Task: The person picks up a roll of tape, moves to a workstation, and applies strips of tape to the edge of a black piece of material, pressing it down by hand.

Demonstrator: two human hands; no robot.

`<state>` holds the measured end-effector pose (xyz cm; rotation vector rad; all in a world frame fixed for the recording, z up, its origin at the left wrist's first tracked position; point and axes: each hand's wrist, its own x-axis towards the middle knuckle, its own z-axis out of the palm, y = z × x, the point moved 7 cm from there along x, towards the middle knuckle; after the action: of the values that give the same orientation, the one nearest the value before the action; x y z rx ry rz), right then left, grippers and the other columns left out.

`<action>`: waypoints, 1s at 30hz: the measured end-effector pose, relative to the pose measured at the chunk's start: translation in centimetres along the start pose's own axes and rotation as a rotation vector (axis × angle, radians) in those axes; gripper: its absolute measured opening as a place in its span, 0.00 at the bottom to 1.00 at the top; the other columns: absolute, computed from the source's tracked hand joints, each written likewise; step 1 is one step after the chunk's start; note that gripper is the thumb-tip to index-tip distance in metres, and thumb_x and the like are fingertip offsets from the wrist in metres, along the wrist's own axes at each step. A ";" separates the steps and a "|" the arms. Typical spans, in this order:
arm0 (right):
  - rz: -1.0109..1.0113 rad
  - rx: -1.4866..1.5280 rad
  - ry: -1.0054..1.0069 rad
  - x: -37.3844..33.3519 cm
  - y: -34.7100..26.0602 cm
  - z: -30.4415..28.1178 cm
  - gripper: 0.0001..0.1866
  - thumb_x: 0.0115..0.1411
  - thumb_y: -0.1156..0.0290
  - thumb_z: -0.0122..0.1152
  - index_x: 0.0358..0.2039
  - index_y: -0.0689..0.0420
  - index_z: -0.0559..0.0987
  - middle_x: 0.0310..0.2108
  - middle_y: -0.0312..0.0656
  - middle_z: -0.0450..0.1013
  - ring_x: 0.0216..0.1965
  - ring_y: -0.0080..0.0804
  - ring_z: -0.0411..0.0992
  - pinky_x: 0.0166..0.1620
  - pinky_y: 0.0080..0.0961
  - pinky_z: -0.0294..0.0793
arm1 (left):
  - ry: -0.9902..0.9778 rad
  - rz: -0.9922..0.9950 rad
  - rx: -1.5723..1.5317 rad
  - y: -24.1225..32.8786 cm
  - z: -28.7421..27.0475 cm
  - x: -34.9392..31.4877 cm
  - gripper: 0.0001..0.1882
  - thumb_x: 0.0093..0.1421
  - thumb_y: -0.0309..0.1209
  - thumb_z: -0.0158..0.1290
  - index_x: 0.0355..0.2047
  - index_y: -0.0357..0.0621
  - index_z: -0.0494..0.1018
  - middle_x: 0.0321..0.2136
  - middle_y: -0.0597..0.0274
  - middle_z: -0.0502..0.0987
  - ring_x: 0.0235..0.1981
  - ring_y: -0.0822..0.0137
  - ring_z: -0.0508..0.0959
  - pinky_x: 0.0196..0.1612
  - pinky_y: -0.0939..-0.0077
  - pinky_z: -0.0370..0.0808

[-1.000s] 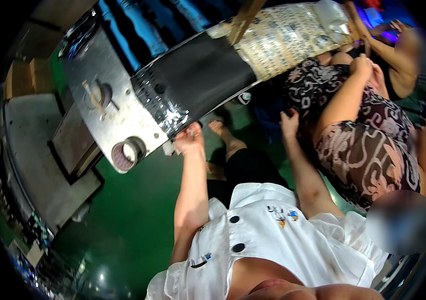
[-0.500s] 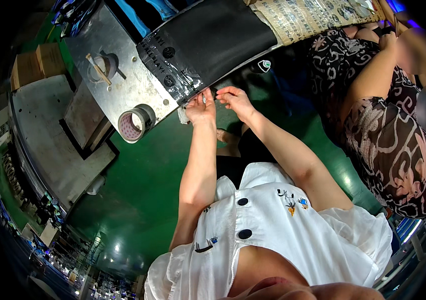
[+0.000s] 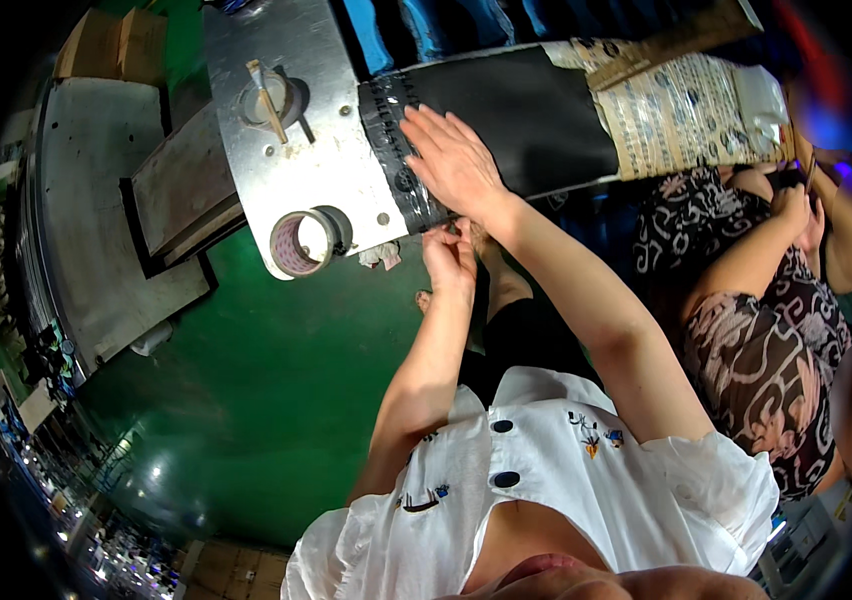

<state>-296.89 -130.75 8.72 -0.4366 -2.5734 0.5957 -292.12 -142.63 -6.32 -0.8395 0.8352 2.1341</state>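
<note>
My right hand [image 3: 454, 165] lies flat, fingers stretched, over the left end of a matte black sheet [image 3: 546, 125] on the bench. Beneath its fingers runs a shiny band of clear tape [image 3: 383, 128] with dark printing. My left hand [image 3: 449, 262] is just below the bench's front edge, by the lower end of the tape band. Its fingers are closed in a pinch; what they hold, if anything, is too small to make out. To the left, a roll of grey tape [image 3: 284, 240] stands at the corner of the metal bench top [image 3: 246, 180].
A round dish [image 3: 294, 104] with a brush [image 3: 264, 90] across it sits on the metal. Tape-covered tan board [image 3: 666, 115] extends right, with a wooden strip [image 3: 671, 48] on it. Blue shapes [image 3: 436, 25] line the far side. Another person [image 3: 746, 330] sits close at right.
My right hand has moved from beside my left hand at the bench edge up onto the taped end of the black sheet, and flattened. My left hand has closed into a pinch. The view has shifted.
</note>
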 end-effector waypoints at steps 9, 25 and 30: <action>0.140 -0.264 -0.274 2.8 2.4 3.0 0.31 0.57 0.51 0.44 0.56 0.58 0.59 0.60 0.41 0.51 0.62 0.33 0.47 0.61 0.38 0.43 | -0.136 -0.016 -0.113 0.6 1.7 -2.2 0.10 0.48 0.20 0.46 0.33 0.39 0.64 0.31 0.62 0.70 0.32 0.68 0.71 0.47 0.71 0.70; 0.083 -0.210 -0.245 7.2 1.1 5.5 0.30 0.57 0.50 0.42 0.57 0.52 0.58 0.59 0.38 0.53 0.61 0.34 0.47 0.61 0.43 0.38 | -0.099 0.073 0.069 1.4 2.0 -3.1 0.15 0.54 0.28 0.52 0.41 0.40 0.62 0.38 0.61 0.69 0.41 0.66 0.70 0.48 0.69 0.70; 0.172 -0.013 -0.337 7.6 2.5 5.3 0.31 0.58 0.50 0.40 0.57 0.56 0.57 0.61 0.41 0.50 0.62 0.34 0.45 0.62 0.39 0.39 | -0.070 0.047 0.066 1.3 2.1 -3.3 0.14 0.54 0.28 0.51 0.40 0.38 0.63 0.39 0.59 0.69 0.41 0.65 0.70 0.48 0.70 0.71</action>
<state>-305.47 -127.39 6.03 -0.6132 -2.8781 0.7697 -291.94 -142.99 -2.23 -0.7137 0.8916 2.1521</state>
